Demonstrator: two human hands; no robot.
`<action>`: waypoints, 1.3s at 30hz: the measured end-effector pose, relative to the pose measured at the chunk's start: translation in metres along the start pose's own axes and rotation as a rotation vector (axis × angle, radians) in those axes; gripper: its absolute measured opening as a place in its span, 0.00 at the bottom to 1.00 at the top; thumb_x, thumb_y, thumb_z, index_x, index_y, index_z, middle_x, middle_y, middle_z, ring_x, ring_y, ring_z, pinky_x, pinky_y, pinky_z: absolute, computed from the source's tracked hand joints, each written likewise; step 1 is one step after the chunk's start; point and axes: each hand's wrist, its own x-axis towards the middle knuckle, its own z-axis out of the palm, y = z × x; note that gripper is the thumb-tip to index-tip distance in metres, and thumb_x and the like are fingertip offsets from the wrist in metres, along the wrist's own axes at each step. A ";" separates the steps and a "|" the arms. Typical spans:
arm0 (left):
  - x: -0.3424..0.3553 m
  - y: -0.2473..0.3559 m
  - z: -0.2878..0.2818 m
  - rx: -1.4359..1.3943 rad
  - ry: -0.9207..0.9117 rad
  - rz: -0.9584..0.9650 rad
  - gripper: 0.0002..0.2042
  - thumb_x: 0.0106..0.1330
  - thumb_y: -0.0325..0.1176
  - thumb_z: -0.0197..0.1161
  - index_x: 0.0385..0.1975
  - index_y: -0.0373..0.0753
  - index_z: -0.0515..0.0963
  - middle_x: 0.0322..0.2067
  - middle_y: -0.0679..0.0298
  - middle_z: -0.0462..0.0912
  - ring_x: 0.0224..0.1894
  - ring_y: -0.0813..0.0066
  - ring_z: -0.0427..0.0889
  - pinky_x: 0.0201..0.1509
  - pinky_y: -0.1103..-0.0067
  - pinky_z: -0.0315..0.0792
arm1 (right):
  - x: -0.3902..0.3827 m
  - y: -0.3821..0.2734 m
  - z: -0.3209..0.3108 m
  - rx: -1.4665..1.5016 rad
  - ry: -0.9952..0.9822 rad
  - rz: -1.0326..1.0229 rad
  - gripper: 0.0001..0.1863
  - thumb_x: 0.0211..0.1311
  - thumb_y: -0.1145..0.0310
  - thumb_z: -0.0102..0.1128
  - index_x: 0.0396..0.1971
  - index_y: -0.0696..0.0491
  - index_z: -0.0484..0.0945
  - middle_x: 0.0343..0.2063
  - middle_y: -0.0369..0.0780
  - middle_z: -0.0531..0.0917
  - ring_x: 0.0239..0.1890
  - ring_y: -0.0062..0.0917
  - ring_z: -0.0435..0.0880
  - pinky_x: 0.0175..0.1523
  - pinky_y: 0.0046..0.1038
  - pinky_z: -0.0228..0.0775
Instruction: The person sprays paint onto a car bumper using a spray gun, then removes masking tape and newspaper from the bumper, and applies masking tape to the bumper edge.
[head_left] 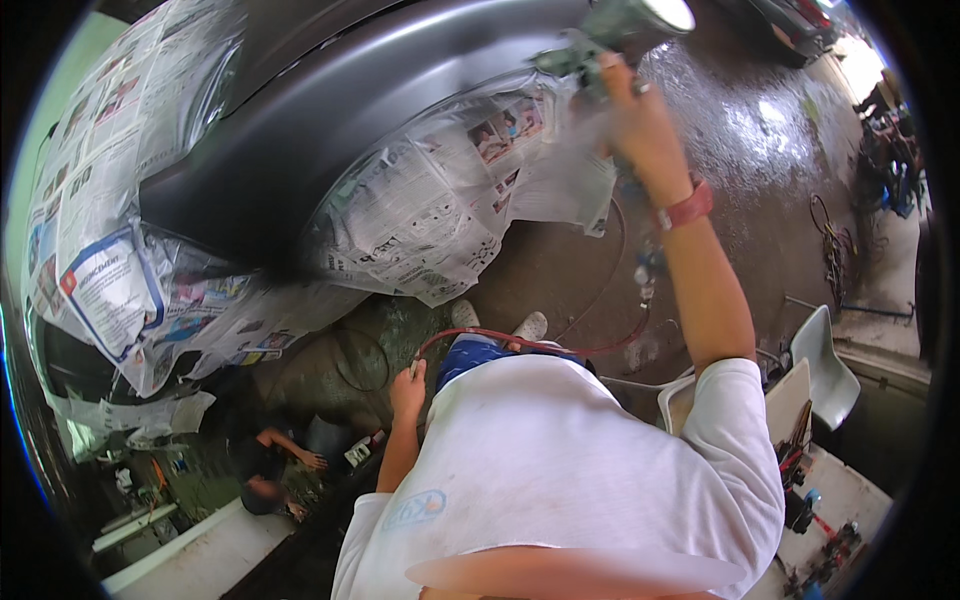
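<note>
My right hand (632, 112) grips a metal spray gun (600, 50) with a cup on top, held at the edge of a dark matte car fender (330, 80). Newspaper and clear plastic masking (430, 190) hang around and below the fender. A red hose (520, 342) loops from a fitting (645, 275) beneath the gun across to my left hand (408, 382), whose fingers are closed on it down by my left side.
Another person (262, 460) crouches at lower left. Plastic chairs (815, 365) stand at my right. Coiled hoses (835, 260) lie on the floor at right, near piled dark equipment (890, 150). Another vehicle (790, 30) is at top right.
</note>
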 end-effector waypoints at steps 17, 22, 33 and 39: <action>0.054 0.029 0.027 -0.039 -0.093 0.053 0.38 0.78 0.72 0.55 0.42 0.35 0.89 0.43 0.38 0.91 0.50 0.31 0.89 0.55 0.47 0.80 | 0.059 -0.077 0.059 0.037 -0.248 -0.201 0.30 0.90 0.42 0.46 0.54 0.55 0.85 0.31 0.42 0.94 0.24 0.19 0.90 0.19 0.23 0.70; 0.095 0.063 0.017 -0.001 -0.250 0.246 0.41 0.76 0.76 0.54 0.41 0.35 0.90 0.41 0.38 0.91 0.48 0.31 0.90 0.51 0.47 0.81 | 0.132 -0.047 -0.022 -0.018 -0.006 -0.056 0.32 0.88 0.40 0.48 0.50 0.55 0.86 0.31 0.41 0.94 0.27 0.22 0.92 0.22 0.23 0.73; 0.124 0.114 0.003 0.069 -0.252 0.238 0.36 0.80 0.67 0.58 0.41 0.31 0.90 0.43 0.35 0.90 0.50 0.29 0.88 0.54 0.47 0.78 | 0.167 0.049 -0.145 -0.281 0.514 0.079 0.34 0.87 0.40 0.50 0.42 0.59 0.88 0.27 0.39 0.91 0.23 0.26 0.91 0.23 0.29 0.75; 0.087 0.164 0.031 0.142 -0.223 0.126 0.35 0.80 0.66 0.57 0.40 0.33 0.90 0.43 0.37 0.90 0.51 0.29 0.88 0.54 0.47 0.78 | 0.080 0.089 -0.124 -0.021 0.226 0.048 0.28 0.89 0.46 0.54 0.49 0.58 0.89 0.28 0.34 0.91 0.18 0.16 0.76 0.25 0.25 0.69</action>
